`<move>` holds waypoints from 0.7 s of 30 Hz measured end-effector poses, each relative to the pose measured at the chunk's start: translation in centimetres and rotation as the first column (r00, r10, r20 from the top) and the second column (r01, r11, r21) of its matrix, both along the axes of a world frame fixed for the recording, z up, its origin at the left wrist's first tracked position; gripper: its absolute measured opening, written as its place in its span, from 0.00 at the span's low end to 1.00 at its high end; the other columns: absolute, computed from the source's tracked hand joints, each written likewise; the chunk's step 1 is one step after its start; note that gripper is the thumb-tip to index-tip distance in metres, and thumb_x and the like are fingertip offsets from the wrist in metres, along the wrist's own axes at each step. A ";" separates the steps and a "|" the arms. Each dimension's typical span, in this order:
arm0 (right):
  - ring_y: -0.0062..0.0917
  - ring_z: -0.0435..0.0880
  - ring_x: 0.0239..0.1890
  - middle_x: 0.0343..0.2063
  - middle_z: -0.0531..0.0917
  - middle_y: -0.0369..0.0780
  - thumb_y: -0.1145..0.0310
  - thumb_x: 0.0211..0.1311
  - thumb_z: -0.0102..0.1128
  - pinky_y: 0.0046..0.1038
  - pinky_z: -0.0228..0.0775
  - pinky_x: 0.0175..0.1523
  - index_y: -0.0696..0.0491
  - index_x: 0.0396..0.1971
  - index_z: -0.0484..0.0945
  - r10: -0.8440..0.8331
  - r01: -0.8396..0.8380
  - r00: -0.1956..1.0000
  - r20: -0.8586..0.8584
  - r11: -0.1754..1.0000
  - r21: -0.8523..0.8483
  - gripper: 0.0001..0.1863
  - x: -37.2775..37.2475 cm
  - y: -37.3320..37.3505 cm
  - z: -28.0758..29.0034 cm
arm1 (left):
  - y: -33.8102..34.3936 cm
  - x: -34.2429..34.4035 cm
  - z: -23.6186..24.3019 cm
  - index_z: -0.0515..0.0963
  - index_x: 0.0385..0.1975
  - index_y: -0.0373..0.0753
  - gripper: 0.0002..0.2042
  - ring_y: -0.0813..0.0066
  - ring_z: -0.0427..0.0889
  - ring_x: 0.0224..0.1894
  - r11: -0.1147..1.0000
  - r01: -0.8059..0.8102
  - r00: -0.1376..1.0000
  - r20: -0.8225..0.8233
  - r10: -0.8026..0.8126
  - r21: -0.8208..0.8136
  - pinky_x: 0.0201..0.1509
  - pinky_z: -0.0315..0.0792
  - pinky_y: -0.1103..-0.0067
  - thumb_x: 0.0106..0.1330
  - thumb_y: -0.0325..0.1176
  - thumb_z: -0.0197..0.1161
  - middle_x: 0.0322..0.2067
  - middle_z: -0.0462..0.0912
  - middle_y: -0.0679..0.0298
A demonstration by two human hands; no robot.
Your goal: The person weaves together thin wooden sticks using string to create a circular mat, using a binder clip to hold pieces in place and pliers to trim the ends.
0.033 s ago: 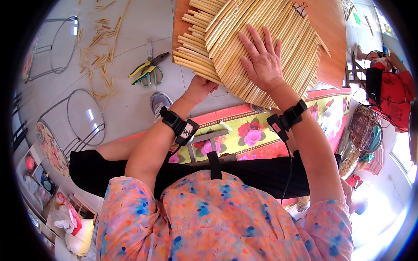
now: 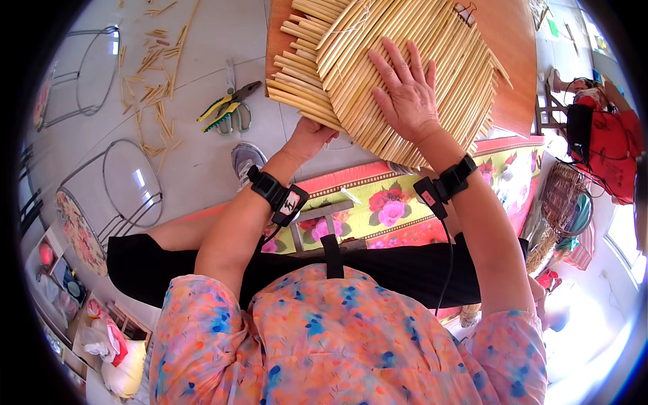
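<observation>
Almost nothing has shifted since the earlier picture: both hands keep their places, and the panel of pale sticks (image 2: 378,111) shows no visible move, so the work appears to be in a steadying pause rather than at a new stage.

The panel lies on the orange-brown desk (image 2: 516,81), its near side seeming to reach past the edge. Its many-sided upper layer covers other sticks (image 2: 297,91), whose ends jut out at the left.

The right hand (image 2: 407,101) rests palm down on the upper layer, fingers spread and thumb held away. The left hand (image 2: 310,140) is at the near left edge, fingers curled in beneath the stick ends; whether they pinch anything cannot be told.

A black binder clip (image 2: 466,15) sits at the panel's far edge. On the floor (image 2: 202,74) lie yellow-and-black pliers (image 2: 233,106) and scattered short pieces (image 2: 162,121).
</observation>
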State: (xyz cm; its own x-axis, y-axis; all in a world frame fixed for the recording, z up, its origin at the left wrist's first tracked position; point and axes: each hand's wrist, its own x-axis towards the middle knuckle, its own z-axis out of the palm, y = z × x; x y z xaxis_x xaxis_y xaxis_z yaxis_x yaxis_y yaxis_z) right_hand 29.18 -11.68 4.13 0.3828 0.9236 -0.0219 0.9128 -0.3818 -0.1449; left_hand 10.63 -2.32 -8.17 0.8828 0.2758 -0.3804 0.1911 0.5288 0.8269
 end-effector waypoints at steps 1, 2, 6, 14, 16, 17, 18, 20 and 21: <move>0.44 0.43 0.69 0.67 0.53 0.32 0.52 0.61 0.46 0.57 0.33 0.67 0.34 0.63 0.57 -0.002 0.002 1.000 -0.001 1.000 -0.001 0.28 0.0 0.0 0.0 | -0.1 0.2 0.2 0.75 0.42 0.37 0.11 0.84 0.71 0.25 1.000 -0.016 1.000 0.005 0.016 0.008 0.26 0.67 0.86 0.60 0.22 0.57 0.27 0.77 0.67; 0.44 0.43 0.69 0.67 0.53 0.32 0.53 0.61 0.46 0.57 0.33 0.67 0.34 0.63 0.57 -0.002 0.002 1.000 -0.005 1.000 0.000 0.28 0.0 0.0 0.1 | 0.0 0.3 0.3 0.75 0.44 0.37 0.12 0.84 0.71 0.26 0.999 -0.018 1.000 0.008 0.018 0.035 0.27 0.67 0.85 0.59 0.21 0.57 0.29 0.77 0.67; 0.44 0.43 0.69 0.67 0.52 0.32 0.53 0.62 0.46 0.56 0.32 0.67 0.33 0.63 0.57 -0.002 0.002 1.000 -0.015 1.000 -0.005 0.28 -0.1 0.2 0.2 | 0.4 0.2 0.0 0.73 0.49 0.37 0.18 0.83 0.74 0.33 0.996 0.020 1.000 0.011 -0.021 0.088 0.32 0.70 0.84 0.57 0.18 0.57 0.37 0.78 0.67; 0.44 0.42 0.69 0.67 0.51 0.32 0.53 0.61 0.46 0.57 0.32 0.67 0.34 0.64 0.56 0.000 -0.002 0.999 -0.050 0.999 -0.045 0.29 -0.7 -0.2 0.5 | 0.7 0.3 0.7 0.62 0.60 0.38 0.25 0.72 0.67 0.58 0.991 -0.071 0.994 0.078 0.080 -0.113 0.60 0.65 0.75 0.61 0.24 0.58 0.58 0.67 0.63; 0.44 0.43 0.69 0.67 0.51 0.32 0.53 0.61 0.46 0.57 0.32 0.67 0.34 0.64 0.56 0.002 -0.005 0.998 -0.063 0.999 -0.054 0.29 -0.8 -0.4 0.5 | 0.7 1.0 1.5 0.57 0.63 0.39 0.29 0.72 0.63 0.62 0.764 -0.187 0.964 0.035 0.264 -0.617 0.64 0.63 0.74 0.62 0.27 0.59 0.61 0.63 0.62; 0.44 0.43 0.69 0.67 0.51 0.32 0.53 0.61 0.46 0.57 0.32 0.67 0.34 0.64 0.56 0.004 -0.007 0.998 -0.065 0.999 -0.053 0.29 -1.0 -0.5 0.5 | 0.5 1.0 1.7 0.56 0.63 0.40 0.29 0.72 0.62 0.62 0.797 -0.184 0.970 0.024 0.241 -0.575 0.64 0.62 0.74 0.62 0.28 0.59 0.62 0.62 0.62; 0.44 0.43 0.69 0.67 0.51 0.32 0.53 0.61 0.46 0.57 0.33 0.67 0.34 0.64 0.56 0.006 -0.009 0.998 -0.068 0.999 -0.051 0.29 -1.1 -0.7 0.5 | 0.4 1.0 1.8 0.55 0.63 0.40 0.30 0.71 0.62 0.62 0.828 -0.179 0.976 0.013 0.219 -0.532 0.64 0.62 0.74 0.62 0.29 0.59 0.62 0.61 0.62; 0.44 0.44 0.69 0.67 0.52 0.32 0.53 0.61 0.46 0.57 0.33 0.66 0.34 0.64 0.57 0.012 -0.014 0.999 -0.044 0.999 -0.045 0.29 -1.1 -0.8 0.4 | 0.2 0.6 1.4 0.55 0.64 0.40 0.30 0.71 0.62 0.63 0.954 -0.107 0.991 0.049 0.125 -0.279 0.64 0.61 0.74 0.62 0.30 0.59 0.62 0.60 0.62; 0.44 0.44 0.69 0.67 0.52 0.32 0.53 0.61 0.46 0.57 0.33 0.66 0.34 0.64 0.57 0.017 -0.018 0.999 -0.034 0.999 -0.039 0.29 -1.1 -0.7 0.3 | 0.1 0.0 0.2 0.55 0.64 0.40 0.30 0.71 0.62 0.62 0.998 -0.043 0.996 0.080 0.047 -0.052 0.65 0.61 0.75 0.62 0.30 0.60 0.62 0.61 0.62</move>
State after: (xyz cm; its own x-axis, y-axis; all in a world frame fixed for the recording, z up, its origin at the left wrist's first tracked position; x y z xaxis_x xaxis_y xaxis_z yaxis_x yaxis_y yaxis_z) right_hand 28.07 -12.37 4.44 0.3652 0.9282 -0.0712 0.9143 -0.3720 -0.1602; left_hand 10.66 -2.17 -7.99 0.8983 0.2982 -0.3227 0.0998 0.5768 0.8107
